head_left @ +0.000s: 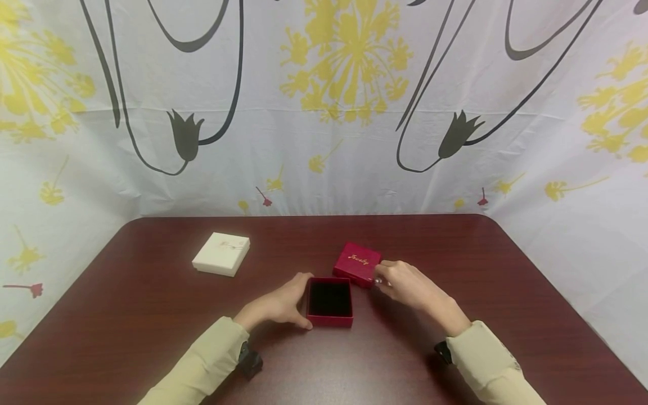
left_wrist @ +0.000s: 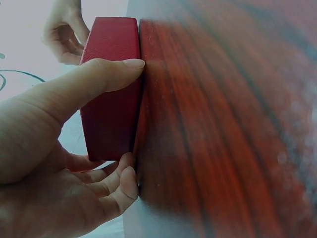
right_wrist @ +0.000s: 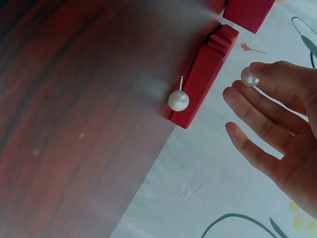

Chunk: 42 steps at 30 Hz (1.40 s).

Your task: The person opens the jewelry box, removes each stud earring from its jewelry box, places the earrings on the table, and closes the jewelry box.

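Observation:
My left hand [head_left: 284,301] grips the left side of an open red jewelry box base [head_left: 330,322] with a black lining. In the left wrist view its thumb [left_wrist: 111,74] lies along the box wall and the other fingers reach round the far corner. Behind and to the right rests the red box lid [head_left: 357,263], marked with gold lettering. Beside that lid, my right hand [head_left: 407,284] pinches a pearl earring [right_wrist: 249,77] between thumb and fingertip. A second pearl earring [right_wrist: 179,100], its thin post showing, appears by the lid in the right wrist view.
A closed white box [head_left: 221,254] sits at the back left of the dark wooden table [head_left: 152,315]. Behind the table's far edge hangs a white curtain [head_left: 304,185] with flower prints.

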Each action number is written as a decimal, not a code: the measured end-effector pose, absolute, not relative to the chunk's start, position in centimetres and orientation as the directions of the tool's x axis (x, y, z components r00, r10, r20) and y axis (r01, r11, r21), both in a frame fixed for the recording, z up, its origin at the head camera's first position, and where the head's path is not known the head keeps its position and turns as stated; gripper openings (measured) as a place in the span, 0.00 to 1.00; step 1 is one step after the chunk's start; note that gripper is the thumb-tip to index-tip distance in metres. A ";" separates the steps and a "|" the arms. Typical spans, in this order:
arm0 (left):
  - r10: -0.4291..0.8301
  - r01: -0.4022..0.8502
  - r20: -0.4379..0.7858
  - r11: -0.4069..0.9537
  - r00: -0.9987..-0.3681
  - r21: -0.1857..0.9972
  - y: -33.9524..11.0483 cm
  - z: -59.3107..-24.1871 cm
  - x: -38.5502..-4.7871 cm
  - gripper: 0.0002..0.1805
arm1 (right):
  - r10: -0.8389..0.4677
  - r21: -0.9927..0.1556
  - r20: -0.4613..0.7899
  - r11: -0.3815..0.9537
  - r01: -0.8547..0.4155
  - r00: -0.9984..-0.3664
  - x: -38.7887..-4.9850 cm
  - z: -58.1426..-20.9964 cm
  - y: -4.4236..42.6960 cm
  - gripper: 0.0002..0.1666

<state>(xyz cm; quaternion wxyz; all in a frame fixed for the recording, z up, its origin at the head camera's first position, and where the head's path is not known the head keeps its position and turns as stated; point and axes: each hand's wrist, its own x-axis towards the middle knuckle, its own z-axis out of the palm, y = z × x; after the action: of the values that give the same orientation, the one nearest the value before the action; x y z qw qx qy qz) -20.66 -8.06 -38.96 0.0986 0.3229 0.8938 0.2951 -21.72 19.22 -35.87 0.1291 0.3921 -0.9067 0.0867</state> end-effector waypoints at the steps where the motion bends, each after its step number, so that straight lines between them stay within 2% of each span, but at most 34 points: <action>1: 0.634 0.517 0.013 0.619 -0.773 0.591 -8.1 -39.0 -20.7 0.49 | -0.687 -0.059 0.301 0.678 -0.732 -0.661 -21.7 -35.9 19.3 0.08; 27: 0.635 0.516 0.017 0.611 -0.772 0.600 -8.1 -38.9 -20.6 0.48 | -0.694 -0.025 0.245 0.694 -0.719 -0.677 -21.7 -36.9 21.3 0.08; 36: 0.635 0.518 0.016 0.615 -0.773 0.594 -8.1 -39.1 -20.7 0.49 | -0.664 -0.067 0.192 0.726 -0.684 -0.723 -21.6 -37.0 21.7 0.08; 42: 0.631 0.516 0.015 0.621 -0.776 0.590 -8.2 -39.1 -20.6 0.48 | -0.651 -0.097 0.181 0.734 -0.672 -0.738 -21.5 -37.0 21.9 0.11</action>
<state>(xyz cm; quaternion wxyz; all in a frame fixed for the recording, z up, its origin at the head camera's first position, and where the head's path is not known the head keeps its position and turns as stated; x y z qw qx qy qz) -20.64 -8.17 -39.13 0.0972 0.3205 0.8950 0.2947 -21.50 21.93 -37.01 0.0673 0.3559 -0.9288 0.0783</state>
